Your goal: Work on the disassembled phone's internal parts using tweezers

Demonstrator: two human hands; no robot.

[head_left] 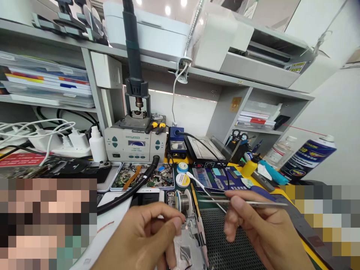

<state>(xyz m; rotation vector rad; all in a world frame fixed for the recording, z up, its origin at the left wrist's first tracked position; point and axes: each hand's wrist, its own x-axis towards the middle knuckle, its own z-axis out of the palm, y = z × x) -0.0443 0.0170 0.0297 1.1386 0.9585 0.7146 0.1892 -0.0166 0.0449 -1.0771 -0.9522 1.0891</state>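
My right hand (260, 221) grips a pair of metal tweezers (270, 204) between thumb and fingers, tips pointing left with a gap between them. My left hand (146, 234) has thumb and forefinger closed together; whatever may be between them is too small or hidden to make out. Partly under the left hand lies an opened electronic device (188, 240) with metal plates. A spool of solder wire (184, 202) stands just beyond the left fingertips. A gold pen-like tool (194, 198) lies beside the spool, and a black perforated mat (230, 240) extends below the right hand.
Behind the hands stands a hot-air rework station (135, 144), its black hose (135, 187) curving toward the left forearm. A tray of circuit boards (119, 187), two stacked-looking round tins (182, 180) and a white cable lie closer. A spray can (308, 159) leans at right.
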